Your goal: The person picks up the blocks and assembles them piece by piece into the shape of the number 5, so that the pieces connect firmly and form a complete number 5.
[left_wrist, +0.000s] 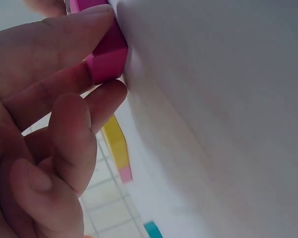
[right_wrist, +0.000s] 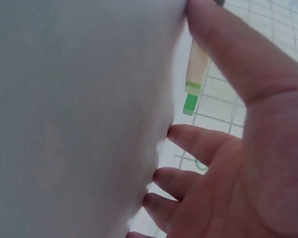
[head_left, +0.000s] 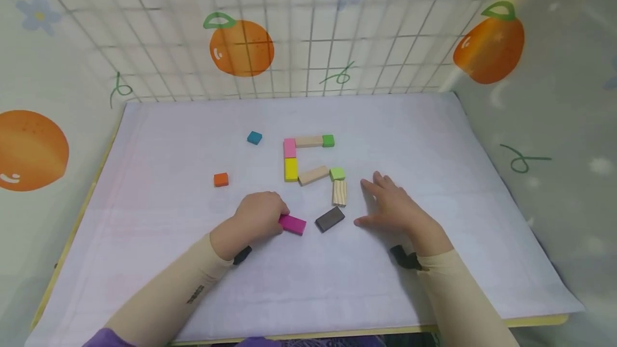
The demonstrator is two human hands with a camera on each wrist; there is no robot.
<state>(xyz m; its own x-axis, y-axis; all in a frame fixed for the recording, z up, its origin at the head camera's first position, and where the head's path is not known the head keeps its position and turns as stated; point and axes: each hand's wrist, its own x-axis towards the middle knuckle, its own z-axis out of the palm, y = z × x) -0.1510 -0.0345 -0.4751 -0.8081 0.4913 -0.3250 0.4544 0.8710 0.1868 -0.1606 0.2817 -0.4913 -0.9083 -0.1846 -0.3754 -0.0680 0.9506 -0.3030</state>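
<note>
My left hand [head_left: 258, 214] pinches a magenta block [head_left: 293, 225] between thumb and fingers, low over the white cloth. In the left wrist view the thumb lies along one side of that magenta block [left_wrist: 111, 57]. To its right lies a dark grey block [head_left: 330, 219], set at a slant. My right hand [head_left: 392, 205] rests with spread fingers, fingertips on the cloth, holding nothing. Nearest to it are a striped wooden block [head_left: 339, 193] and a light green block [head_left: 337, 174]. A plain wooden block [head_left: 313, 175] slants from there to a yellow block [head_left: 291, 170].
Above the yellow block sits a pink block [head_left: 290, 148], then a wooden block [head_left: 309, 142] and a green block [head_left: 328, 141] in a row. An orange block [head_left: 221, 179] and a blue block [head_left: 254, 137] lie apart at left. A white grid [head_left: 308, 42] stands behind the table.
</note>
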